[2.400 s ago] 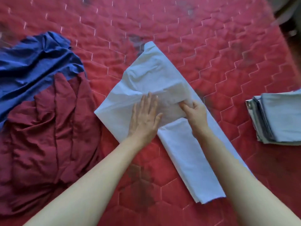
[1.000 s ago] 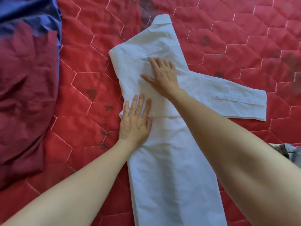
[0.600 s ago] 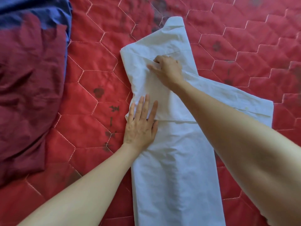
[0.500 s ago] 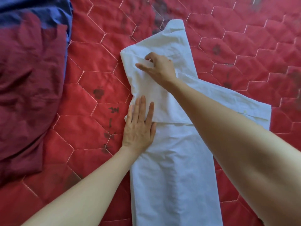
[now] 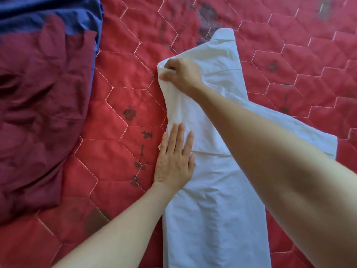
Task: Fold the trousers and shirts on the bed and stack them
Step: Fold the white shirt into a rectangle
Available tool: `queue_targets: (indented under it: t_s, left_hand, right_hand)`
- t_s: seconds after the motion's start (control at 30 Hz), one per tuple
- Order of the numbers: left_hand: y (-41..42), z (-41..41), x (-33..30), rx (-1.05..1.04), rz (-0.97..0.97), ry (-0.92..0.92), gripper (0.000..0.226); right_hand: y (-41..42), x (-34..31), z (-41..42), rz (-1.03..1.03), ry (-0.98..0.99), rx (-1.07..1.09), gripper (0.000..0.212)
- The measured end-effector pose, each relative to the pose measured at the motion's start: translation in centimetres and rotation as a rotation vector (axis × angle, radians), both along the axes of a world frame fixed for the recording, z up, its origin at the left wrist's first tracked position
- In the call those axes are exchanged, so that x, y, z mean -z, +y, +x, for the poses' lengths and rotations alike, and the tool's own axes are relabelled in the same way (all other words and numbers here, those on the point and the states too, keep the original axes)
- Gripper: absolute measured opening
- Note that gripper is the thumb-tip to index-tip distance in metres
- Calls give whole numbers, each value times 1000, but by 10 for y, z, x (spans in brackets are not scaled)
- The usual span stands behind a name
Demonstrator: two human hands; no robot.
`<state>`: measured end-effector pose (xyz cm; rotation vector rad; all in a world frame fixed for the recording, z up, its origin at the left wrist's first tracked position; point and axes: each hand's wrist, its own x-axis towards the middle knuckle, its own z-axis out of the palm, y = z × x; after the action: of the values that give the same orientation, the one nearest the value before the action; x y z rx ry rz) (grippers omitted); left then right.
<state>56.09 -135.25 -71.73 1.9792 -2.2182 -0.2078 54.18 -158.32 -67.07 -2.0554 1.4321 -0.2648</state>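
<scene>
A white shirt point(image 5: 214, 219) lies lengthwise on the red quilted bed point(image 5: 123, 163), its collar end pointing away from me and one sleeve folded across to the right. My right hand point(image 5: 182, 74) reaches over the shirt and pinches its upper left shoulder edge, lifting the cloth slightly. My left hand point(image 5: 174, 159) lies flat with straight fingers on the shirt's left edge, pressing it down at the sleeve fold line.
A crumpled maroon garment point(image 5: 38, 117) covers the left side of the bed, with a blue garment point(image 5: 48, 14) partly under it at the top left. Dark stains mark the quilt beside the shirt.
My right hand slid from the shirt's middle to its upper left edge and closed on the cloth. My left hand stayed flat on the left edge. The camera view drew closer.
</scene>
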Motion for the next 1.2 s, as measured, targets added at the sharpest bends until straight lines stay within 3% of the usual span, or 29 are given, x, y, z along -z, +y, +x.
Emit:
queue_targets:
  t_s: [0.1, 0.43, 0.67, 0.73, 0.87, 1.0, 1.1, 1.2]
  left_hand:
    - [0, 1, 0, 32, 7, 27, 61]
    - [0, -1, -2, 143, 32, -8, 62]
    - [-1, 1, 2, 140, 12, -7, 60]
    - [-1, 1, 2, 131, 18, 22, 60]
    - [-1, 1, 3, 129, 36, 13, 59]
    - [-1, 3, -4, 148, 70, 33, 60]
    - [-19, 2, -13, 12, 121, 68, 63]
    - [-64, 12, -11, -182, 176, -14, 67]
  right_hand:
    - [-2, 5, 6, -16, 44, -15, 8]
    - [1, 5, 8, 14, -70, 35, 11]
    - [53, 2, -30, -417, 44, 209, 44]
    - [86, 8, -59, -382, 127, 239, 47]
    - [139, 30, -112, -162, 477, 249, 54]
    - [147, 37, -115, -235, 444, 310, 53]
    - [149, 38, -117, -288, 382, 369, 53]
    - [150, 37, -118, -306, 366, 391, 52]
